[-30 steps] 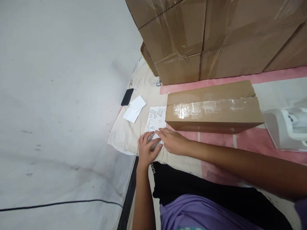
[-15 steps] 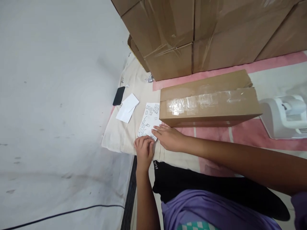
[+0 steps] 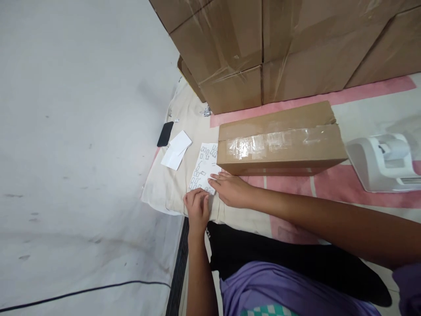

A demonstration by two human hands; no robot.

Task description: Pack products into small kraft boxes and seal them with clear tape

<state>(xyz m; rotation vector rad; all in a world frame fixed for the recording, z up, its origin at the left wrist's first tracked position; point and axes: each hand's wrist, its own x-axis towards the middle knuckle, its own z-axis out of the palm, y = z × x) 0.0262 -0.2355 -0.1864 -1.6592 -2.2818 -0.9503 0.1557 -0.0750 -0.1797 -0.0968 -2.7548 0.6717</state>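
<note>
A white sheet of paper (image 3: pixel 204 164) with small rectangles drawn over it lies on the cream cloth, its right edge against or under a taped cardboard box (image 3: pixel 279 147). At its near edge, my left hand (image 3: pixel 197 204) has its fingers bent and closed on the paper; the fingertips are partly hidden. My right hand (image 3: pixel 232 189) lies flat with fingers stretched out over the sheet's lower right part, just in front of the box. Two overlapping blank white papers (image 3: pixel 176 150) lie to the left.
A black phone (image 3: pixel 165 134) rests near the wall. Large stacked cartons (image 3: pixel 230 87) stand at the back, with crumpled foil-like scraps (image 3: pixel 205 111) by their corner. A white plastic device (image 3: pixel 383 162) sits to the right. A black cable (image 3: pixel 98 289) runs at lower left.
The view has shifted slightly. Both hands stay in almost the same place on the drawn sheet, and the surrounding objects have not moved.
</note>
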